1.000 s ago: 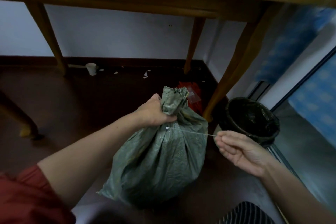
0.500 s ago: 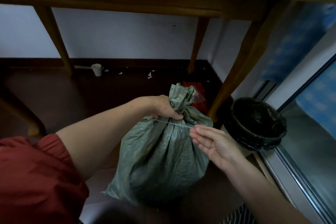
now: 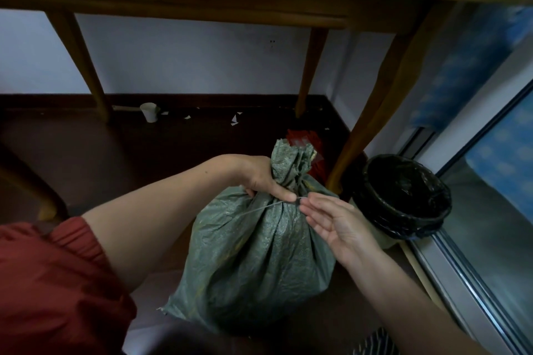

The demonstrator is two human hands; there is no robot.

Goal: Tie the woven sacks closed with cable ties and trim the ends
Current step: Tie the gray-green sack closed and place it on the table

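A full green woven sack (image 3: 253, 256) stands on the dark floor under a wooden table. Its top is gathered into a bunched neck (image 3: 291, 161). My left hand (image 3: 259, 179) is closed around that neck from the left. A thin pale cable tie (image 3: 265, 208) circles the neck, and its loose tail slants down to the left across the sack. My right hand (image 3: 337, 225) is at the right of the neck, thumb and forefinger pinching the tie where it meets the sack, the other fingers spread.
A bin with a black liner (image 3: 403, 196) stands just right of the sack, beside a table leg (image 3: 363, 130). A red item (image 3: 302, 138) lies behind the sack. A white cup (image 3: 150, 112) and paper scraps lie by the wall. A sliding-door track (image 3: 461, 282) runs along the right.
My right hand has slid left along the tie from well out to the right up to the sack's neck. The tail now hangs to the lower left.
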